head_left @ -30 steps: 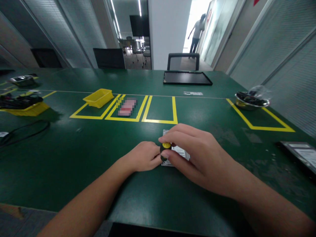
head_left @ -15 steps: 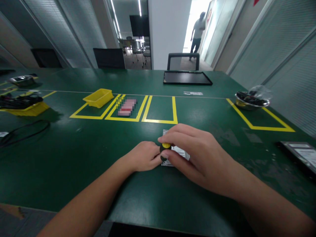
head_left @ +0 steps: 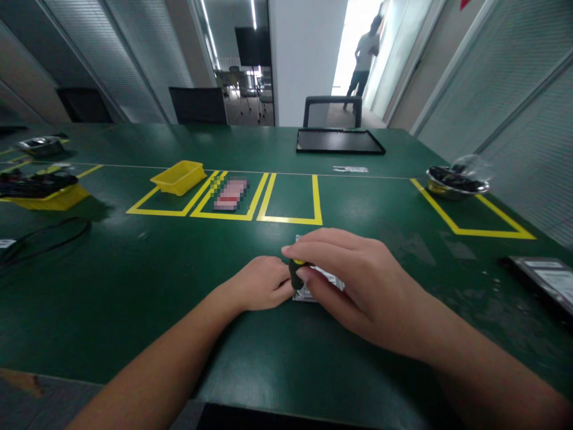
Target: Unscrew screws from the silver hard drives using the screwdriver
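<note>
My right hand is closed around the black and yellow handle of a small screwdriver, held upright over a flat silver device with a white label lying on the green table. Most of that device is hidden under the hand. My left hand rests curled on the table at the device's left edge, its fingertips touching the device beside the screwdriver.
Yellow taped boxes mark the table beyond my hands, with a yellow bin in the left one. A black tray lies at the far edge, a metal bowl at right, flat devices at far right. A person stands in the corridor.
My right fingers have shifted over the screwdriver's top, covering more of its yellow cap. The person in the corridor has moved further away to the right.
</note>
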The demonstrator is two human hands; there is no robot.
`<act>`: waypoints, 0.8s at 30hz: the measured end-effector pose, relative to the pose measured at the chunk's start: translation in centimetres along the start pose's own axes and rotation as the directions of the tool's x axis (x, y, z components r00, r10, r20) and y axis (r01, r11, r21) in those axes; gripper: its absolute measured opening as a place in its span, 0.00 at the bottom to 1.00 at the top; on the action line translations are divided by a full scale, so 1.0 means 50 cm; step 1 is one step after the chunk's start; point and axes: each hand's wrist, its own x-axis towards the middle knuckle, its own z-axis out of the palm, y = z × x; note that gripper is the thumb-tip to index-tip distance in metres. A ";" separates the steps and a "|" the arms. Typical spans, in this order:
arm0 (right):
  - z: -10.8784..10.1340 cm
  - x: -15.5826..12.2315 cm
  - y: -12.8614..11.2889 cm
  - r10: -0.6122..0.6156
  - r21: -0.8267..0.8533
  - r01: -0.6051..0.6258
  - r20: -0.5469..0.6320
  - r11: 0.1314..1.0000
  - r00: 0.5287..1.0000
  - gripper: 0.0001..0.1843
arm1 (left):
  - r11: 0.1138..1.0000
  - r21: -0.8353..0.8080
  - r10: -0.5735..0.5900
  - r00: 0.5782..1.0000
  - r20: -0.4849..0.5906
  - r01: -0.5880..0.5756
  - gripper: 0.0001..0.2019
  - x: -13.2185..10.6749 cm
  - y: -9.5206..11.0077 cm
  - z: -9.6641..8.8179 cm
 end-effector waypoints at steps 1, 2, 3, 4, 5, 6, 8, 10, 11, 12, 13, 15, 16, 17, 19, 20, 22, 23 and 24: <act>0.000 0.000 0.000 -0.002 0.003 0.002 0.001 1.000 1.000 0.16 | 1.000 -0.001 -0.001 1.000 -0.003 0.001 0.18 -0.001 -0.001 0.001; 0.000 -0.001 0.001 -0.005 0.006 0.005 -0.001 1.000 1.000 0.16 | 1.000 -0.001 -0.002 1.000 -0.005 0.002 0.18 -0.001 -0.002 0.003; -0.001 -0.001 0.002 -0.008 0.008 0.008 -0.002 1.000 1.000 0.16 | 1.000 -0.001 -0.003 1.000 -0.007 0.003 0.18 -0.002 -0.002 0.004; -0.001 -0.001 0.002 -0.009 0.009 0.009 -0.003 1.000 1.000 0.16 | 1.000 -0.001 -0.002 1.000 -0.009 0.002 0.18 -0.002 -0.003 0.004; -0.001 -0.002 0.003 -0.010 0.010 0.010 -0.005 1.000 1.000 0.16 | 1.000 -0.001 -0.002 1.000 -0.009 0.002 0.18 -0.002 -0.003 0.004; -0.001 -0.002 0.003 -0.012 0.013 0.012 -0.002 1.000 1.000 0.16 | 1.000 0.001 -0.002 1.000 -0.008 0.002 0.18 -0.003 -0.004 0.004; -0.001 -0.001 0.003 -0.012 0.020 0.012 0.004 1.000 1.000 0.15 | 1.000 0.007 0.002 1.000 0.004 -0.002 0.18 -0.003 -0.004 0.003; -0.001 0.000 0.002 -0.013 0.032 0.013 0.007 0.999 1.000 0.15 | 1.000 0.014 0.006 1.000 0.012 -0.006 0.18 -0.002 -0.004 0.002; -0.001 0.000 0.001 -0.013 0.036 0.013 0.007 0.999 1.000 0.15 | 1.000 0.017 0.010 1.000 0.014 -0.010 0.18 -0.002 -0.004 0.001; -0.002 0.000 0.001 -0.012 0.038 0.012 0.008 0.999 1.000 0.15 | 1.000 0.018 0.014 1.000 0.014 -0.015 0.18 -0.002 -0.004 0.001; -0.002 0.000 0.000 -0.013 0.039 0.013 0.012 0.999 1.000 0.14 | 1.000 0.020 0.020 1.000 0.014 -0.020 0.18 -0.002 -0.003 0.001; -0.002 0.000 0.000 -0.011 0.037 0.011 0.018 0.999 1.000 0.14 | 0.999 0.020 0.030 0.999 0.014 -0.031 0.18 -0.002 -0.003 0.001; -0.002 0.000 0.000 -0.008 0.032 0.007 0.019 0.999 1.000 0.14 | 0.999 0.018 0.034 0.999 0.015 -0.034 0.18 -0.001 -0.003 0.001; -0.002 0.000 0.000 -0.008 0.030 0.007 0.019 1.000 1.000 0.13 | 0.999 0.017 0.035 0.999 0.014 -0.035 0.18 -0.001 -0.002 0.000; -0.002 0.001 0.000 -0.008 0.027 0.007 0.019 1.000 1.000 0.13 | 0.999 0.014 0.033 0.999 0.013 -0.033 0.17 -0.001 -0.002 0.000; -0.002 0.001 0.001 -0.010 0.027 0.009 0.020 1.000 1.000 0.13 | 0.999 0.014 0.031 0.999 0.011 -0.031 0.17 -0.001 -0.001 0.000; -0.002 0.001 0.001 -0.012 0.028 0.012 0.021 1.000 1.000 0.13 | 1.000 0.016 0.027 1.000 0.009 -0.027 0.17 0.000 -0.001 0.000; -0.002 0.001 0.001 -0.012 0.028 0.012 0.017 1.000 1.000 0.13 | 1.000 0.017 0.025 1.000 0.010 -0.026 0.17 0.000 -0.001 -0.001; -0.002 0.002 0.001 -0.012 0.029 0.012 0.014 1.000 1.000 0.13 | 1.000 0.016 0.025 1.000 0.012 -0.025 0.16 0.000 -0.002 -0.001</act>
